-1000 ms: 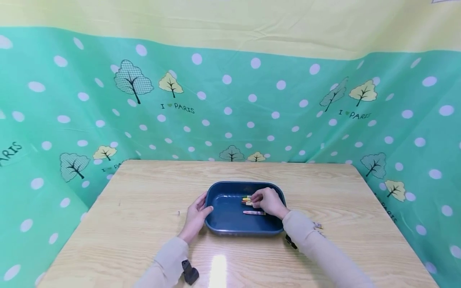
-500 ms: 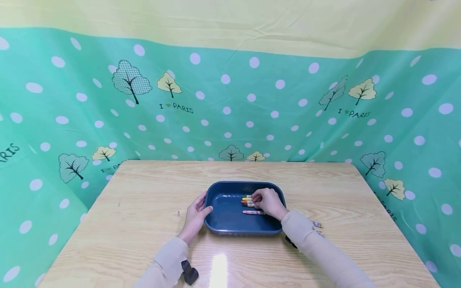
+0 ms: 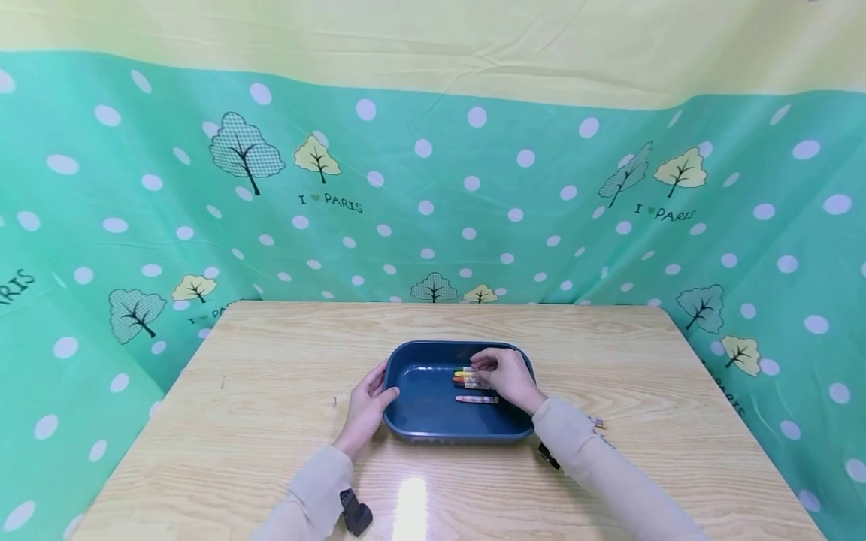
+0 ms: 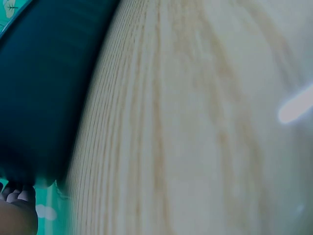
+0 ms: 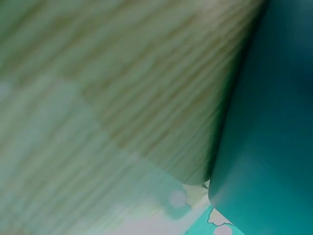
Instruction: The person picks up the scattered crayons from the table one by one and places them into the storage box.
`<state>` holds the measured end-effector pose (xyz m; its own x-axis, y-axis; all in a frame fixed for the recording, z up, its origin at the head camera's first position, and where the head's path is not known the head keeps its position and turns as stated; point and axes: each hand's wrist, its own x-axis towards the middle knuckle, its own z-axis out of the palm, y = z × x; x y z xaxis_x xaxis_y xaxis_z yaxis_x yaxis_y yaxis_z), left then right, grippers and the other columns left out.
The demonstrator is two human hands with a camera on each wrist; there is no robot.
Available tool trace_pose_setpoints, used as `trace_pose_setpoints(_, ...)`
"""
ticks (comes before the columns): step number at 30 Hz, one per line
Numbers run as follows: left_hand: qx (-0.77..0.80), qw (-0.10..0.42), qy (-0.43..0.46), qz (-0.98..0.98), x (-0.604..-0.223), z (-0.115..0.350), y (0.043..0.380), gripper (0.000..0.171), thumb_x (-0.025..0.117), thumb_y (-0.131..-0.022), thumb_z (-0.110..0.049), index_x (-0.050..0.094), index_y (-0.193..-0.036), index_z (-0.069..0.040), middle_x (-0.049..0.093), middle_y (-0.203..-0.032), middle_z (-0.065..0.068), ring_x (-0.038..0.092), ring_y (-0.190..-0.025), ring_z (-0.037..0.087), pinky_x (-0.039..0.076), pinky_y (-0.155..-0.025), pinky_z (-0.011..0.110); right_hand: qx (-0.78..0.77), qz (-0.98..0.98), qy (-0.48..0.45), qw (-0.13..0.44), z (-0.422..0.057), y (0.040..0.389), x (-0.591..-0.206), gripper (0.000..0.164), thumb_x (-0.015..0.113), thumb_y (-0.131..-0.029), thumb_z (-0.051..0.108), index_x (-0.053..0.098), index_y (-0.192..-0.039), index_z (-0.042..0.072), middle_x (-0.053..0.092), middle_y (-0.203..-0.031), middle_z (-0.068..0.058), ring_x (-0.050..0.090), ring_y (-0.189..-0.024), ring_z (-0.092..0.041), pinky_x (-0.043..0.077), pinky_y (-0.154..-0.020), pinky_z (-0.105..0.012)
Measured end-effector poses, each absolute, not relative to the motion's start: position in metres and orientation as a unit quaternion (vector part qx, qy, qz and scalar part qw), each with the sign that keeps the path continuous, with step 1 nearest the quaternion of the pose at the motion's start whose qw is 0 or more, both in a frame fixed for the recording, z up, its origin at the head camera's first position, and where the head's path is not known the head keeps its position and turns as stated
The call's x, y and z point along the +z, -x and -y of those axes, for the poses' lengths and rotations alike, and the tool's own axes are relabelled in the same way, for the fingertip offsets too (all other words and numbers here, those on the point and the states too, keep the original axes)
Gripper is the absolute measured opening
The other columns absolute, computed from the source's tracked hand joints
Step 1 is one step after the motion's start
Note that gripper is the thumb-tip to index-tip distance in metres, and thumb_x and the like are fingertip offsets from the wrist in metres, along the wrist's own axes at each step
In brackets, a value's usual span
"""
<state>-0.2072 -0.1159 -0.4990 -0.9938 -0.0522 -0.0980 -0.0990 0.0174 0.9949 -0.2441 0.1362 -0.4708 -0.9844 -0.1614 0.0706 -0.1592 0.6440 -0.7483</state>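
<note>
Head view, nearest first: the pale left sleeve (image 3: pixel 307 492) bears a black wrist camera (image 3: pixel 355 514); the right sleeve (image 3: pixel 595 462) reaches over the tray's right end. Beside that sleeve, on the tabletop (image 3: pixel 298 353), lie small wrapped pieces (image 3: pixel 598 422), partly covered and not fully identifiable.

The left hand (image 3: pixel 367 403) grips the left end of the blue tray (image 3: pixel 419 406), thumb over the rim, fingers along the outer wall. This bracing is sound; light, even pressure should suffice, without tipping the tray.

Inside, right of centre, the pink crayon (image 3: pixel 476 400) lies apart from the others. Beyond it, an orange crayon (image 3: pixel 458 379), a yellow crayon (image 3: pixel 463 373) and a green crayon (image 3: pixel 459 369) lie closely side by side, tips to the left.

The right hand (image 3: pixel 507 376) has its fingers bent over the right ends of this row. Whether it pinches a crayon cannot be told; the right wrist view shows no fingertips. The step is judged to be handling crayons within the row. Recommended: fingertips low, one crayon at a time, neighbours undisturbed.

Beyond the tabletop hangs a green dotted cloth (image 3: pixel 399 248).
</note>
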Motion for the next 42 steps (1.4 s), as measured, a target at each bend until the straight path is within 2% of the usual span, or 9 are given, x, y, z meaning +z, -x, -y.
trace_pose_setpoints(9,0.696,0.018,0.058,-0.715,-0.498,0.115,0.206,0.058,0.054,-0.084,0.003,0.037,-0.139,-0.003,0.035,-0.144,0.02,0.034,-0.133,0.033,0.033,-0.108,0.041,-0.474,-0.875,0.096,0.01,-0.148,0.233,-0.456,0.023,0.068,-0.079,0.005,0.069,-0.102,0.005,0.07,-0.094,-0.003,0.065,-0.082,-0.012,0.057,-0.072,-0.024)
trace_pose_setpoints(20,0.699,0.02,0.054,-0.712,-0.499,0.115,0.207,0.058,0.054,-0.084,0.004,0.037,-0.139,-0.002,0.035,-0.143,0.021,0.034,-0.132,0.034,0.034,-0.107,0.041,-0.503,-0.861,0.073,0.02,-0.198,0.211,-0.434,0.03,0.067,-0.082,0.01,0.065,-0.111,0.005,0.067,-0.108,-0.011,0.065,-0.096,-0.022,0.057,-0.078,-0.027)
trace_pose_setpoints(28,0.7,0.022,0.057,-0.712,-0.496,0.117,0.207,0.058,0.054,-0.084,0.003,0.036,-0.139,-0.003,0.034,-0.144,0.021,0.034,-0.132,0.033,0.034,-0.107,0.04,-0.488,-0.87,0.069,0.005,-0.242,0.203,-0.445,0.032,0.067,-0.082,0.012,0.063,-0.111,-0.001,0.066,-0.107,-0.016,0.065,-0.095,-0.024,0.056,-0.076,-0.022)
trace_pose_setpoints(34,0.697,0.019,0.057,-0.714,-0.496,0.116,0.207,0.058,0.054,-0.084,0.002,0.036,-0.139,-0.003,0.035,-0.144,0.021,0.034,-0.132,0.034,0.033,-0.108,0.041,-0.463,-0.884,0.055,0.026,-0.264,0.196,-0.458,0.031,0.066,-0.082,0.009,0.063,-0.11,-0.004,0.066,-0.107,-0.018,0.065,-0.095,-0.026,0.056,-0.076,-0.024)
trace_pose_setpoints(42,0.697,0.028,0.054,-0.715,-0.497,0.115,0.207,0.057,0.054,-0.085,0.002,0.036,-0.139,-0.004,0.034,-0.144,0.021,0.034,-0.132,0.034,0.033,-0.108,0.042,-0.414,-0.908,0.034,0.046,-0.289,0.186,-0.481,0.029,0.067,-0.08,0.007,0.064,-0.107,-0.002,0.068,-0.102,-0.014,0.065,-0.09,-0.022,0.056,-0.075,-0.025)
